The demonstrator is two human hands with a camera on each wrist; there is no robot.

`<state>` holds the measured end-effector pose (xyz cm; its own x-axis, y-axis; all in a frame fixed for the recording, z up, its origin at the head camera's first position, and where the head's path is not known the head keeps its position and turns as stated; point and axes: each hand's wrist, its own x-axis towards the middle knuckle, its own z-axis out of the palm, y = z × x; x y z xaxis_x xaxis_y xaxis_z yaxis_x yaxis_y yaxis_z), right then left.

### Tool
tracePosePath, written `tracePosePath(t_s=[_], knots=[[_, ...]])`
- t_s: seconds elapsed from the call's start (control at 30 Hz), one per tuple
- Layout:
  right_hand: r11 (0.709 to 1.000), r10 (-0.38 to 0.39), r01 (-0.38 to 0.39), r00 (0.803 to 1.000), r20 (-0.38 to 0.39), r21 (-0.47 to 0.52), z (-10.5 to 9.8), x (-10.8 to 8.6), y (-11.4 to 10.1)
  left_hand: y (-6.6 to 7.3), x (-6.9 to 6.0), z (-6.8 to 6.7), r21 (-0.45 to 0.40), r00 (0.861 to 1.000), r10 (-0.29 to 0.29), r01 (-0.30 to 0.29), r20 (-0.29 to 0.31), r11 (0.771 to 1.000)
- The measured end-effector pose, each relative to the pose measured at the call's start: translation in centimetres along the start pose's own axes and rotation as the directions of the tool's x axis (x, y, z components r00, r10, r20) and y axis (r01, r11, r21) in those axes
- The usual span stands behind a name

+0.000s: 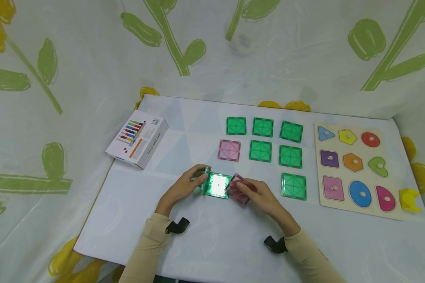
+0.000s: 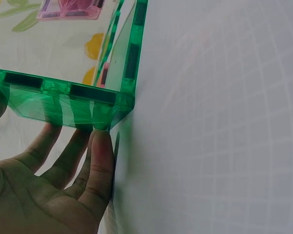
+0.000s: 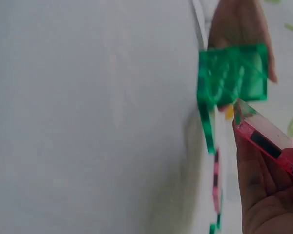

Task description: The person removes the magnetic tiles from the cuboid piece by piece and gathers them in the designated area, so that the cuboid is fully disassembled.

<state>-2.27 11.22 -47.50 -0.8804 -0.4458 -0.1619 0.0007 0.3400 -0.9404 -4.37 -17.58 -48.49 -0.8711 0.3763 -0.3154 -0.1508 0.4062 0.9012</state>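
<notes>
My left hand [image 1: 184, 188] holds an upright green magnetic tile [image 2: 63, 105] between thumb and fingers. Its lower edge meets the left edge of a second green tile [image 1: 217, 185], which lies flat on the table; the left wrist view shows the two at an angle. In my right hand [image 1: 263, 197] a pink magnetic tile [image 3: 271, 141] is pinched, tilted, close to the flat tile's right edge. Whether the pink tile touches that edge I cannot tell. Behind my hands lies another pink tile [image 1: 229, 150], flat beside several green tiles [image 1: 260, 151].
A wooden shape puzzle board [image 1: 359, 171] lies at the right, with a yellow piece [image 1: 409, 200] beside it. At the far left stands a white box [image 1: 137, 138] with a printed picture. A single green tile [image 1: 293, 186] lies right of my right hand.
</notes>
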Motion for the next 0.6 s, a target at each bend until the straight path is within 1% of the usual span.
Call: tracePosePath(t_s=[0.07, 0.17, 0.23, 0.33, 0.47, 0.6], knots=[[0.999, 0.019, -0.02, 0.999, -0.04, -0.029, -1.2, 0.0, -0.1, 0.0, 0.0, 0.0, 0.0, 1.0, -0.001, 0.001, 0.0, 1.0], [0.991, 0.029, -0.041, 0.995, -0.093, -0.128, -2.7, -0.1, -0.1, 0.0, 0.1, 0.0, -0.001, 1.0, 0.004, -0.004, 0.004, 1.0], [0.981, 0.018, -0.039, 0.994, -0.109, -0.19, -3.4, -0.2, -0.1, -0.1, 0.1, 0.0, 0.002, 1.0, 0.007, -0.007, 0.003, 1.0], [0.959, -0.01, -0.027, 0.992, -0.126, -0.282, -4.3, -0.2, -0.2, -0.1, 0.0, 0.0, 0.005, 1.0, 0.006, -0.006, 0.0, 1.0], [0.939, -0.043, -0.011, 0.988, -0.148, -0.343, -4.8, -0.2, -0.2, 0.0, 0.0, 0.0, 0.002, 1.0, 0.007, -0.007, 0.001, 1.0], [0.933, -0.089, 0.019, 0.98, -0.18, -0.36, -4.9, 0.0, -0.1, 0.0, 0.0, 0.0, -0.005, 1.0, 0.006, -0.006, 0.004, 1.0]])
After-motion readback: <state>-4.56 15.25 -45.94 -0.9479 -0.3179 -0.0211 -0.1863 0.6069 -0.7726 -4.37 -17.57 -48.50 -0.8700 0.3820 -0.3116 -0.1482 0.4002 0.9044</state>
